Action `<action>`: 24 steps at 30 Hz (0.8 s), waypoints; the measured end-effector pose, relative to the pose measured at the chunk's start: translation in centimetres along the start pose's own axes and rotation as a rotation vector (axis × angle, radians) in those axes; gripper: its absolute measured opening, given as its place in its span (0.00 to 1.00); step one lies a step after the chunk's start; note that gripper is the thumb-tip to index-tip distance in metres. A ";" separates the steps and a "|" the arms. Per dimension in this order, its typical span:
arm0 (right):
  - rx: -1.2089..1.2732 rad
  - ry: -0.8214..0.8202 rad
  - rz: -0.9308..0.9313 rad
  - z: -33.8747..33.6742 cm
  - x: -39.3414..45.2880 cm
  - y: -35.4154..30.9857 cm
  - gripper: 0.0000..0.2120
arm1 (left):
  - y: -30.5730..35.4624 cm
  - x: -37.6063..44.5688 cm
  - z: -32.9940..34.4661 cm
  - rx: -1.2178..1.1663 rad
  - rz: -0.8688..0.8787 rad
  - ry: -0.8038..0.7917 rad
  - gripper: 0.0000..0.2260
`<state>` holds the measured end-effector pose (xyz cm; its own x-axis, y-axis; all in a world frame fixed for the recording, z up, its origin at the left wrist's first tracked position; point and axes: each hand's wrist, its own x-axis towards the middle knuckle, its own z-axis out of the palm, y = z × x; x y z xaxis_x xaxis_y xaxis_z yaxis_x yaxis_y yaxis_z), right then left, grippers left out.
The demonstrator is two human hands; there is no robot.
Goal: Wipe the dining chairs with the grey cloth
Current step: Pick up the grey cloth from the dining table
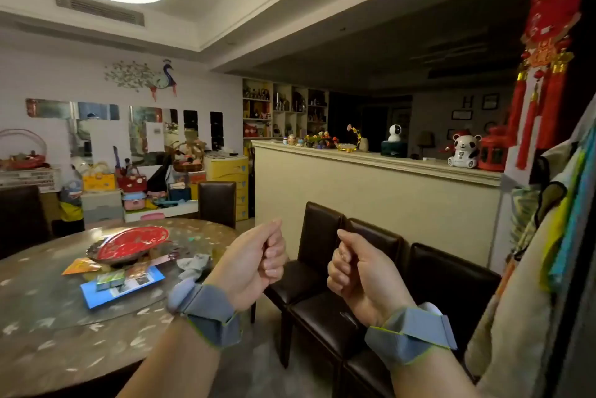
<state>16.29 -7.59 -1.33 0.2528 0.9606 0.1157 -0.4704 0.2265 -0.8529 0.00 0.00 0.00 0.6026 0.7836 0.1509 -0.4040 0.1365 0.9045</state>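
I hold my left hand [258, 263] and right hand [356, 272] up as empty fists. No wiping yet. The grey cloth [193, 263], I think, lies on the table [48, 317]. I must grab it, then reach the chairs [322, 275].

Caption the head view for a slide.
Both fists, left hand and right hand, raised empty before dark dining chairs; grey cloth lies on table.
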 end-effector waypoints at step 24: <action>-0.048 -0.103 0.469 -8.6 24.4 17.3 0.12 | -11.1 16.9 -17.5 0.122 -0.264 0.840 0.06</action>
<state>21.57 18.42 -17.63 -0.0636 0.9690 -0.2388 -0.4737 -0.2399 -0.8474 2.63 22.31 -14.48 -0.0574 0.9283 -0.3673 -0.2182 0.3474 0.9120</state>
